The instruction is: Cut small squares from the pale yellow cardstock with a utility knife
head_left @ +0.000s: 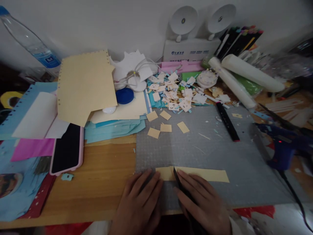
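A narrow cream paper strip (207, 174) lies across the lower part of the grey cutting mat (244, 192). My left hand (140, 200) is at the strip's left end, fingers close together and curled onto it. In my right hand (200, 199) is a dark blade (178, 178), its pointed tip resting on the strip; most of it is hidden, so I cannot tell whether it is a knife or scissors. That hand's fingertips also touch the paper. Farther up the mat lie several small cream paper rectangles (166, 127).
A pile of paper cutouts (173, 93) sits behind the mat. On the right are a black marker (227, 121) and a blue glue gun (283, 147) with a red light lit. To the left are a phone (67, 150), stacked blue paper (114, 129) and a large cream sheet (85, 85).
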`<state>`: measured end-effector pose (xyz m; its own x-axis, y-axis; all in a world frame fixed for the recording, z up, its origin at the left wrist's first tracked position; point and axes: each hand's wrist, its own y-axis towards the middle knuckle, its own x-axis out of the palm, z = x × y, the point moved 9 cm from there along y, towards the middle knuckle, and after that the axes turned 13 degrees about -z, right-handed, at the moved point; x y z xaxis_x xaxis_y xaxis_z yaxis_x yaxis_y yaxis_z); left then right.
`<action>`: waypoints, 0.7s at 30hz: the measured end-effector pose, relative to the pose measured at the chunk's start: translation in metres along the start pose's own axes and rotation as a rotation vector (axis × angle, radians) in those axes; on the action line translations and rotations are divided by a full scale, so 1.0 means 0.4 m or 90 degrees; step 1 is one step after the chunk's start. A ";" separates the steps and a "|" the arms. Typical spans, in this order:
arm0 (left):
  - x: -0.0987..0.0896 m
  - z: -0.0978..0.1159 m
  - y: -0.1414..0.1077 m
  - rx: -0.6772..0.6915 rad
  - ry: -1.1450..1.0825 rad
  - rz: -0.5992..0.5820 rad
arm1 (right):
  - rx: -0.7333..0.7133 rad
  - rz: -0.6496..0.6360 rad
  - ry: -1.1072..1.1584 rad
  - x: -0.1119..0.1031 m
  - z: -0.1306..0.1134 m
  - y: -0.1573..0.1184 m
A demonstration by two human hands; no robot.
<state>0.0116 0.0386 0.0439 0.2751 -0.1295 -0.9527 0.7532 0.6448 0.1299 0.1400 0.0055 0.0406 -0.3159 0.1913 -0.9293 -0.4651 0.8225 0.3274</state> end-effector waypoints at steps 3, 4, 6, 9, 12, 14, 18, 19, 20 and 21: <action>0.000 -0.001 0.001 -0.005 -0.005 0.003 | -0.010 -0.002 0.011 0.001 -0.002 -0.001; 0.000 -0.001 0.001 -0.006 -0.006 0.004 | -0.010 -0.005 0.009 0.003 -0.002 -0.001; 0.001 -0.001 0.001 -0.007 -0.008 0.002 | -0.003 -0.012 0.000 0.005 -0.001 0.000; 0.003 -0.002 0.000 -0.009 -0.006 0.000 | 0.013 -0.015 -0.006 0.005 0.002 0.002; 0.004 -0.002 -0.001 -0.006 -0.002 0.002 | 0.014 -0.005 -0.006 -0.001 0.001 0.004; 0.005 -0.002 -0.002 -0.005 0.002 0.004 | 0.010 -0.011 -0.007 -0.001 0.000 0.006; 0.005 -0.003 -0.001 -0.007 0.001 0.002 | 0.017 -0.012 -0.005 -0.001 0.003 0.007; 0.005 -0.002 0.000 -0.005 -0.001 0.001 | 0.021 -0.010 -0.004 -0.002 0.004 0.008; 0.004 -0.002 0.001 -0.005 -0.003 0.001 | 0.021 -0.011 -0.005 -0.001 0.004 0.009; 0.003 -0.002 0.001 -0.005 -0.004 0.001 | 0.020 -0.010 -0.009 -0.002 0.003 0.010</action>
<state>0.0118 0.0394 0.0425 0.2799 -0.1341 -0.9506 0.7486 0.6504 0.1287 0.1396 0.0091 0.0425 -0.2977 0.1858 -0.9364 -0.4429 0.8420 0.3079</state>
